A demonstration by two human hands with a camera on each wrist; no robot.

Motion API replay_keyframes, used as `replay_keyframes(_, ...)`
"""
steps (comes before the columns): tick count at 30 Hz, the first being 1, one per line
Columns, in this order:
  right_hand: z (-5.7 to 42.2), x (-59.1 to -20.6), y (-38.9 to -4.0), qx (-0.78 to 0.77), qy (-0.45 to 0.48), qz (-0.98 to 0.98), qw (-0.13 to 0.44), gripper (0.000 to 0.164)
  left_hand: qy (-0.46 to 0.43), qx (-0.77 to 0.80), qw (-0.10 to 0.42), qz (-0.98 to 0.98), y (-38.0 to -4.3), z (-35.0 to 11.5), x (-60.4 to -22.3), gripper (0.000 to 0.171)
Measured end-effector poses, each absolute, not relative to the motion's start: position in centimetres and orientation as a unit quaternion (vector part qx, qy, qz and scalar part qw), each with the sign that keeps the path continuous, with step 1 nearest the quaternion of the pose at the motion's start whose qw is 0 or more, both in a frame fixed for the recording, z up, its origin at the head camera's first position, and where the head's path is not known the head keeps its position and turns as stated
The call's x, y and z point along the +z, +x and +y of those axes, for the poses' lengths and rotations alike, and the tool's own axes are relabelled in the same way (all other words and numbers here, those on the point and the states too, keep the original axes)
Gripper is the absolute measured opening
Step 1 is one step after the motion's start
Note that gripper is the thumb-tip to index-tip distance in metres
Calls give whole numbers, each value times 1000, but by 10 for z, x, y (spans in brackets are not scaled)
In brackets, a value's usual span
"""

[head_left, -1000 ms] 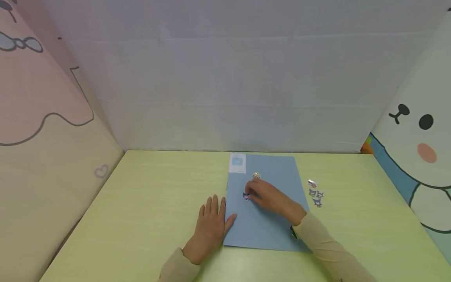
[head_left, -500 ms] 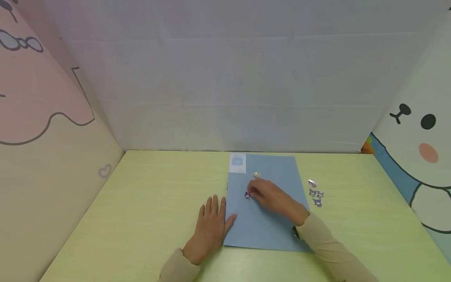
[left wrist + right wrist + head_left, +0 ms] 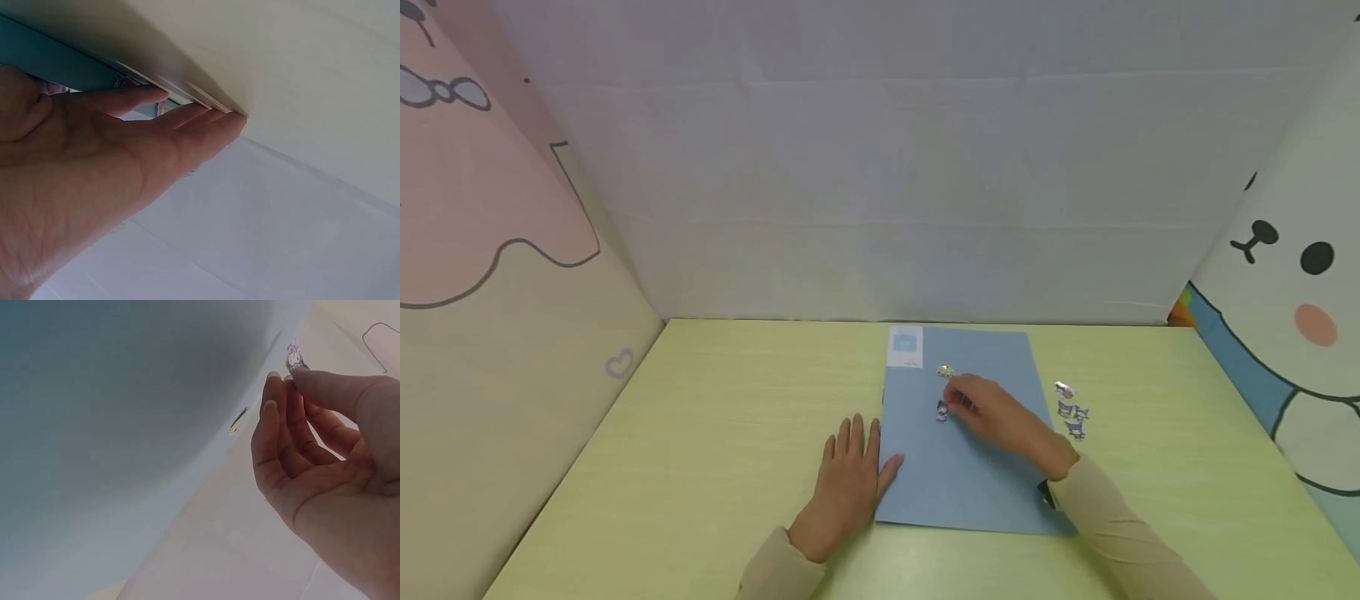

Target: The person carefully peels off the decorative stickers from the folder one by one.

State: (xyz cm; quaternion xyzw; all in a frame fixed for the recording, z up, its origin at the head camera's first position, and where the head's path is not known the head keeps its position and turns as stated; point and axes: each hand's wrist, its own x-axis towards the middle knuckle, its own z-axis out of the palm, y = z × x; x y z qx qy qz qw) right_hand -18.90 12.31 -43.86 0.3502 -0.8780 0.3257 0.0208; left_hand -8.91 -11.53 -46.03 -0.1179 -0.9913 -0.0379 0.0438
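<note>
Shine is meeting matt right in front of you!
Your blue sheet [image 3: 940, 487] is looking smooth and matt, like card; the gold-toned sticker [image 3: 945, 372] on it is glinting glossily; a silvery sticker [image 3: 1064, 390] on the smooth tabletop [image 3: 737, 433] is shining; your sleeves [image 3: 1101, 508] are showing matt cloth.

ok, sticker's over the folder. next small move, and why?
I'd probably lower the small sticker onto the blue folder, on the near side of the gold sticker. The right fingers pinch it, it looks tilted off the surface, and the left fingers lie straight beside the folder's left edge.
</note>
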Motion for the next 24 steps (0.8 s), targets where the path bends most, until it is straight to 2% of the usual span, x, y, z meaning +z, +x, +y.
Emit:
replay_keyframes(14, 145, -444, -193, 334, 346, -876, 25, 10, -115, -57, 17, -992, -94, -115, -469, 62)
replay_keyframes(24, 162, -447, -192, 336, 338, -878, 37, 13, -118, -57, 30, -991, -93, -114, -468, 61)
